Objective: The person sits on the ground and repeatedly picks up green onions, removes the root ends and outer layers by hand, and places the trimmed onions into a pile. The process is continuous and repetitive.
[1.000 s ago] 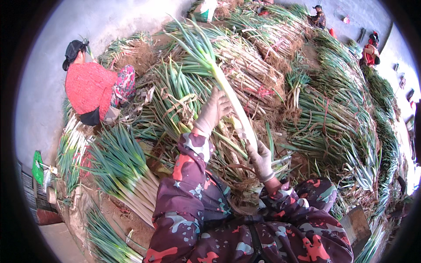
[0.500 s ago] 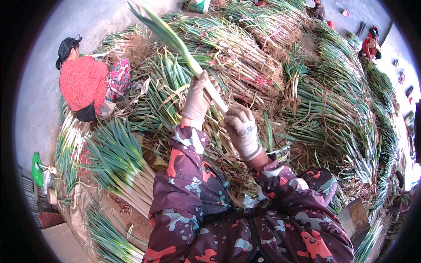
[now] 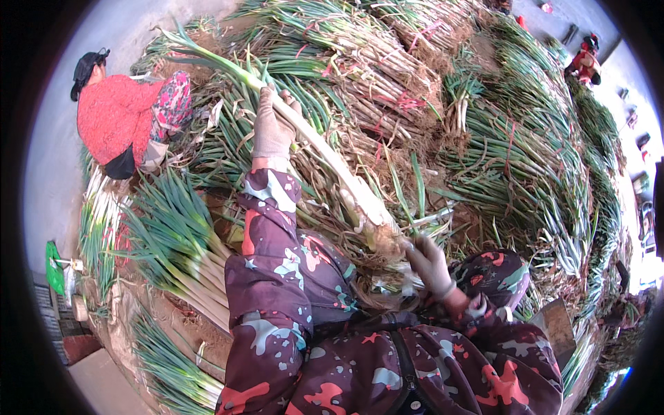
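My left hand (image 3: 272, 126), in a pale work glove, grips the upper stalk of a long green onion (image 3: 325, 155) where the white shaft meets the green leaves. The onion slants from upper left down to lower right. My right hand (image 3: 430, 263), also gloved, pinches the rooty lower end of the same onion, close to my lap. Both forearms wear dark red camouflage sleeves. Dry brown skin and roots hang around the onion's base.
A huge heap of bundled green onions (image 3: 484, 138) tied with red string fills the ground ahead and to the right. A pile of cleaned onions (image 3: 173, 242) lies at my left. A person in a red top (image 3: 117, 117) crouches at upper left; another person (image 3: 586, 59) sits far right.
The onion has swung lower and further left. My left hand slid up along the stalk, and my right hand dropped down to the root end near my lap.
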`<state>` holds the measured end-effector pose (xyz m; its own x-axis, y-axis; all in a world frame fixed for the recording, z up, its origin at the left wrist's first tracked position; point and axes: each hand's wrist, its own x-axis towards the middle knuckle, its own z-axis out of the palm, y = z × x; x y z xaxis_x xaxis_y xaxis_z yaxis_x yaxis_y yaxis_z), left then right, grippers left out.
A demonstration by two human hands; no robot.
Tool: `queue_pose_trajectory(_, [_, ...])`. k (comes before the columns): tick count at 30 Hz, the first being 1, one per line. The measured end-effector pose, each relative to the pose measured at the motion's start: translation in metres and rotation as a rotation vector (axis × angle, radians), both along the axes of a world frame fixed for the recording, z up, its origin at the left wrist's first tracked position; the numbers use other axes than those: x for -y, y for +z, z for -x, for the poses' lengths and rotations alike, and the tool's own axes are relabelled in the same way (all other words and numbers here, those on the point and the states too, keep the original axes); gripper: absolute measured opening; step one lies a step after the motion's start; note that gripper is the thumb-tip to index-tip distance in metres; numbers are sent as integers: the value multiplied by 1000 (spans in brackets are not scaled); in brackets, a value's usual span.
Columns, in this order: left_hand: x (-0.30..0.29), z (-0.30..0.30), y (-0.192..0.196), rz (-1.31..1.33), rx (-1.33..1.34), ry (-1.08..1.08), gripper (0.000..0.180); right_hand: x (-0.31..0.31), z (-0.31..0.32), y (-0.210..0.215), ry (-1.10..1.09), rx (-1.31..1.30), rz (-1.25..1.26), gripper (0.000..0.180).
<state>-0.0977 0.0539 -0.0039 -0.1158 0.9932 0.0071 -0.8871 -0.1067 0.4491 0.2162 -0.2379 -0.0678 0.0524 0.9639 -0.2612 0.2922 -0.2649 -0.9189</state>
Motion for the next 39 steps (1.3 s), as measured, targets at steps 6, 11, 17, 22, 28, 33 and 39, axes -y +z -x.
queue_pose_trajectory(6, [9,-37,-4,-1,-17,-183,44,-135,71,59,270,-287,-452,45])
queue_pose_trajectory(11, [-6,-21,-29,175,-44,-103,46,-91,97,72,466,-594,249,47])
queue_pose_trajectory(17, [-14,16,-48,193,25,-52,47,25,27,58,327,-324,246,31])
queue_pose_trajectory(22, [1,76,-34,-22,39,-113,50,79,-30,60,17,-479,322,30])
queue_pose_trajectory(28, [122,102,65,-229,-173,9,46,26,-32,23,124,71,24,20])
queue_pose_trajectory(33, [264,188,82,93,-739,440,37,-11,4,1,428,180,-83,16])
queue_pose_trajectory(39, [441,276,37,555,-988,721,22,-118,-19,-88,578,294,-97,20])
